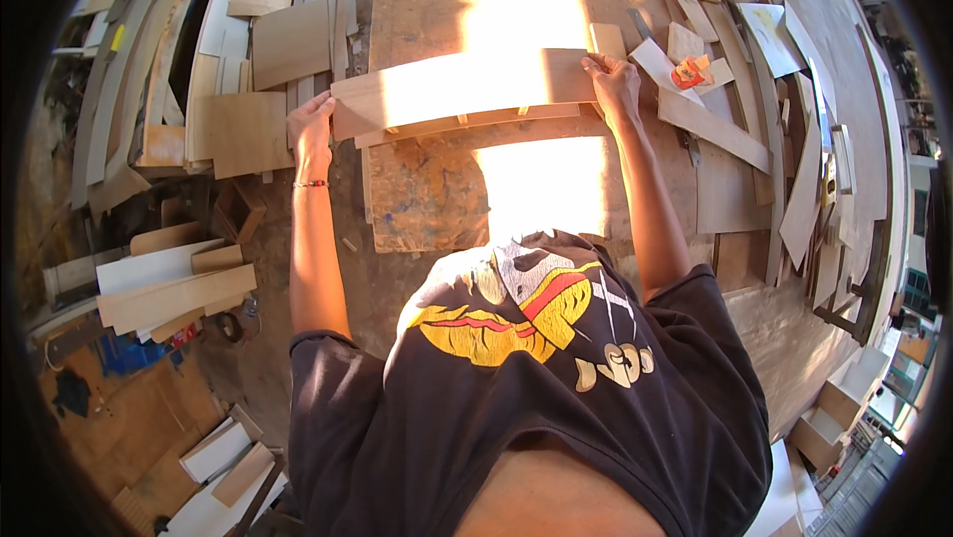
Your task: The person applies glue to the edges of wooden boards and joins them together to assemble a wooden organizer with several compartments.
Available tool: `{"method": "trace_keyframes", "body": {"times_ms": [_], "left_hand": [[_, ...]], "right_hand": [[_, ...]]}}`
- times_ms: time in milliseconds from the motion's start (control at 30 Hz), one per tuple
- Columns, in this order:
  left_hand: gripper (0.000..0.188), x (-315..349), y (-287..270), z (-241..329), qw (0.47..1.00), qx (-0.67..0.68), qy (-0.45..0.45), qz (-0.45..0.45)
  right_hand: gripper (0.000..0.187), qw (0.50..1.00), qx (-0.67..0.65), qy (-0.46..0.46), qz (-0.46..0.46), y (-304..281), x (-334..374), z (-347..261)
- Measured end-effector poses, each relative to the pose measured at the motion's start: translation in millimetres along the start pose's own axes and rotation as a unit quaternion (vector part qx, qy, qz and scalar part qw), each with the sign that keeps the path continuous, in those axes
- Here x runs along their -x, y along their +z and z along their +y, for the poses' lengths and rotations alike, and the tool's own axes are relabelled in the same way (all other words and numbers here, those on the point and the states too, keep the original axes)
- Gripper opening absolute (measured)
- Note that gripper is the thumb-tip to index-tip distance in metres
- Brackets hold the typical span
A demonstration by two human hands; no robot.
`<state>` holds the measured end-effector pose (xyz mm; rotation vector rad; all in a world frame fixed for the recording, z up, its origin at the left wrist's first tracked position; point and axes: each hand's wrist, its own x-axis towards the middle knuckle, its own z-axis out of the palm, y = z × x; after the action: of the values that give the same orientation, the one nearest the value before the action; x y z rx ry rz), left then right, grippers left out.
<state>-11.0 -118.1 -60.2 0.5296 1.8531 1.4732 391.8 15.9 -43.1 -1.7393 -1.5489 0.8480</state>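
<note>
Left hand (313, 121) gripping left end of long wood board (457, 86), right hand (614, 86) on its right end. Board's over the desk (422, 190). Red bottle (687, 72) right of right hand, among wood scraps (715, 126).

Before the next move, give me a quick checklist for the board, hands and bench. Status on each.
1. Left hand on the board's left end: ok.
2. Right hand on its right end: ok.
3. Orange bottle clear of the board: ok, off to the right.
4. Board's face free of glare: not ok, sunlight washes out the middle.
5. Board seated on the wood pieces below: cannot tell, contact is hidden.
</note>
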Motion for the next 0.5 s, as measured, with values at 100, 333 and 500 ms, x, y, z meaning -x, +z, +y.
{"method": "trace_keyframes", "body": {"times_ms": [100,333,500], "left_hand": [[0.022,-1.6,-2.3,-0.8,1.000,-0.010,0.001,-0.008],[0.021,1.2,-1.4,0.4,1.000,0.004,0.004,-0.011],[0.022,1.2,0.6,-0.3,1.000,0.018,0.008,-0.015]], "right_hand": [[0.026,1.000,0.004,-0.006,0.008,1.1,-1.0,2.2],[0.026,1.000,0.005,-0.001,0.013,-0.4,1.2,-1.2],[0.026,1.000,-0.005,-0.004,0.008,-1.8,0.9,-0.9]]}}
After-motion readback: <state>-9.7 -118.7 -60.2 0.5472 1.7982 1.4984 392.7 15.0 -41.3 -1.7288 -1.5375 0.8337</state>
